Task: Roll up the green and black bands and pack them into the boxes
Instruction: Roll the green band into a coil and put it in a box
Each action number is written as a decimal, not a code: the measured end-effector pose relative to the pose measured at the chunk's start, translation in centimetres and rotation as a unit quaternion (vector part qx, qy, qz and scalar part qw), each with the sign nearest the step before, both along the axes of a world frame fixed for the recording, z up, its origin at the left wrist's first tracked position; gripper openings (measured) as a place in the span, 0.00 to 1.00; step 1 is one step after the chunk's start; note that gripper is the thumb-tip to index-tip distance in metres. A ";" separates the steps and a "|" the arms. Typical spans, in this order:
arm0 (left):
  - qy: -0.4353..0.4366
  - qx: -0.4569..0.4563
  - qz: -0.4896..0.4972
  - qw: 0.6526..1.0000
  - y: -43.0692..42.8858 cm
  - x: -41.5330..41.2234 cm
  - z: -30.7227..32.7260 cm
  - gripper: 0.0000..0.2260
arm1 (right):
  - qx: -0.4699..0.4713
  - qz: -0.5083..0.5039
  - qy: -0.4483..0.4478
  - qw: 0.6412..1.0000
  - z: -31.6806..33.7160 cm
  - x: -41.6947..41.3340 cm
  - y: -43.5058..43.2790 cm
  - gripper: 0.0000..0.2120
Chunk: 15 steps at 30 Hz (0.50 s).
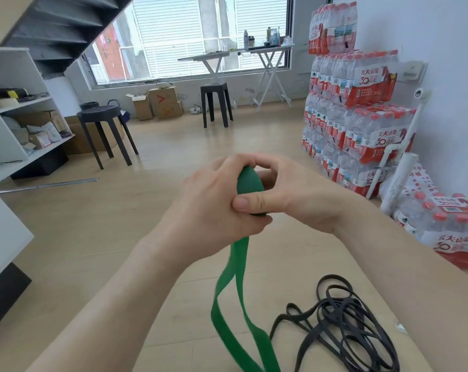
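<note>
Closest to the camera, the loose tail of the green band hangs down in two strands toward the bottom edge, and just right of it the black bands sit in a tangled heap on the light wooden surface, not rolled yet. Up from there, both hands are wrapped around the rolled part of the green band: the left hand cups it from the side, and the right hand is closed over it with the thumb pressed across the front. Looks like the winding step is underway. To do it well the person probably wants to keep that thumb pinning the last turn, feed both strands flat and stacked, and keep tension so the coil doesn't spring loose. Further back there's a black stool and stacked water-bottle packs. No packing boxes clearly identifiable here.
</note>
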State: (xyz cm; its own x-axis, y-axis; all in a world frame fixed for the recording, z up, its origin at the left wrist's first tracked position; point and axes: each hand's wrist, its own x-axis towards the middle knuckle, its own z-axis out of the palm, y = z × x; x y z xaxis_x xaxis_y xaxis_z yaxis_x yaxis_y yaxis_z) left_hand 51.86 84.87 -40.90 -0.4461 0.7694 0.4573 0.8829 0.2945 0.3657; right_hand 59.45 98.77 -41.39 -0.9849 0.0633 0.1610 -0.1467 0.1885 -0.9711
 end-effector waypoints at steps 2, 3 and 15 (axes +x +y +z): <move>-0.086 0.028 -0.045 0.995 -0.1 -0.5 0.0 0.34 | -0.077 0.029 -0.001 0.997 -0.1 0.0 0.8 0.31; -0.136 0.032 -0.075 0.987 -0.2 -0.9 -0.1 0.35 | -0.122 0.044 -0.001 0.992 -0.2 0.0 1.2 0.34; -0.187 0.164 -0.089 0.965 -0.3 -1.2 -1.2 0.27 | -0.121 -0.050 0.007 0.991 -1.2 -0.1 2.2 0.46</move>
